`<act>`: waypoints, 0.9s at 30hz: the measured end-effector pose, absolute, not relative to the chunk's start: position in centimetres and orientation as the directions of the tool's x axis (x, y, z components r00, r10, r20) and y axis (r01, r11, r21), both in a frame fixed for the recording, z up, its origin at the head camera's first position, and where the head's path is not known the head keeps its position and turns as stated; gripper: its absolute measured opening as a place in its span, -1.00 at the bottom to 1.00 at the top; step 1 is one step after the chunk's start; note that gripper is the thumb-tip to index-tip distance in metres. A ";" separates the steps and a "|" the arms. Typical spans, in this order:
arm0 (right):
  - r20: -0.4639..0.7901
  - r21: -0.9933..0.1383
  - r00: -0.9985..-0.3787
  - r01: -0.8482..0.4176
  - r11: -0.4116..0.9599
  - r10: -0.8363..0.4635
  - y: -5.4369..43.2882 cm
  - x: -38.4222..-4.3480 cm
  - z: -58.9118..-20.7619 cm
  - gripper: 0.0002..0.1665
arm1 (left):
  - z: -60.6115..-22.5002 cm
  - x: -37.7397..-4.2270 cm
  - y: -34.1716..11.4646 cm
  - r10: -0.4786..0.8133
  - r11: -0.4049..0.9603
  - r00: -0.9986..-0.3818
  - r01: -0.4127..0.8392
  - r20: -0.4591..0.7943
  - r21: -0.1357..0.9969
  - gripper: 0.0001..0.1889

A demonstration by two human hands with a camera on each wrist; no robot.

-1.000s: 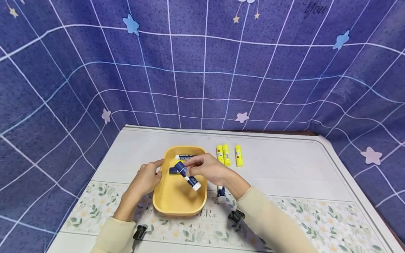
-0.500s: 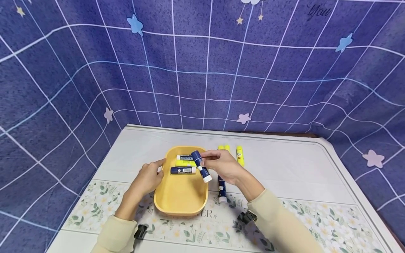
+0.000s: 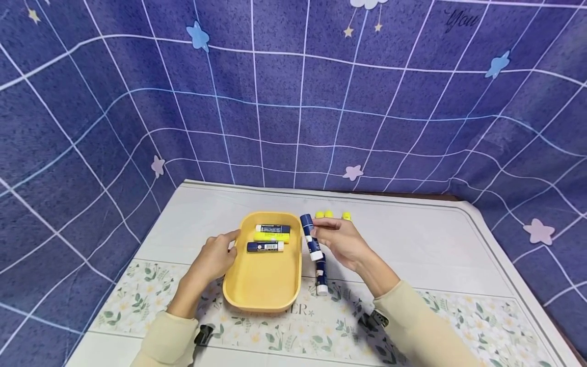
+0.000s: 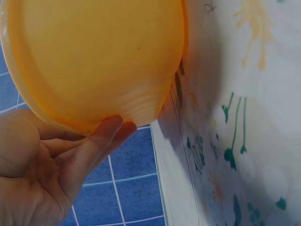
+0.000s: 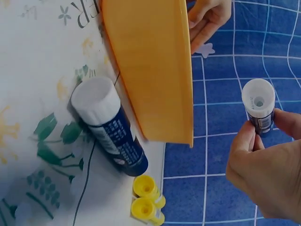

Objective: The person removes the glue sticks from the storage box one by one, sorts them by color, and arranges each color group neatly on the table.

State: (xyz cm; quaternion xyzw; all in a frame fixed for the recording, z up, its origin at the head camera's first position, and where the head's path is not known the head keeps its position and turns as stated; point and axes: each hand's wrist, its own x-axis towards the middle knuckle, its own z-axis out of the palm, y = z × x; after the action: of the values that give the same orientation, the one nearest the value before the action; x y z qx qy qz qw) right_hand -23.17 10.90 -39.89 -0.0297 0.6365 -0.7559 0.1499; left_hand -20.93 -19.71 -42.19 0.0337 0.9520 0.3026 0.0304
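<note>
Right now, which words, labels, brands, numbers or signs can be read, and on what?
"You": blue backdrop, upper right in the head view.
"ER": table cover, beside the yellow tray.
An apparent barcode, unreadable: lower navy glue stick in that tray.
Too blurred to read: all other label text, as on the held navy glue stick and the tray's yellow glue stick.

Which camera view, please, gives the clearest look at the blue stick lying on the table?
The right wrist view: the blue stick appears largest there, with the print on its side showing. The head view shows it smaller, beside the yellow tray. The left wrist view does not show it.
</note>
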 end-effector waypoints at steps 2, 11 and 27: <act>-0.151 -0.968 -0.958 0.193 -0.161 -0.245 11.3 -23.1 -39.9 -0.43 | -42.2 -20.9 -19.7 0.083 0.814 -0.996 0.045 -0.040 0.579 -0.45; -0.188 -0.947 -0.964 0.230 -0.225 -0.190 13.0 -22.2 -40.7 -0.45 | -42.2 -21.0 -19.8 0.084 0.823 -0.996 0.051 -0.032 0.566 -0.45; -0.274 -0.946 -0.959 0.283 -0.158 -0.074 16.4 -20.6 -42.9 -0.42 | -42.1 -21.0 -19.6 0.078 0.822 -0.996 0.047 -0.031 0.567 -0.45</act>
State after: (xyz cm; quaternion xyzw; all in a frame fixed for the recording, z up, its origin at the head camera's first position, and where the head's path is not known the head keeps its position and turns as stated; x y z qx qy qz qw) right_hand -20.63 16.37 -42.91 0.0819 0.6382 -0.7564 0.1178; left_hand -20.96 -19.58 -42.12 0.0327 0.9541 0.2964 0.0266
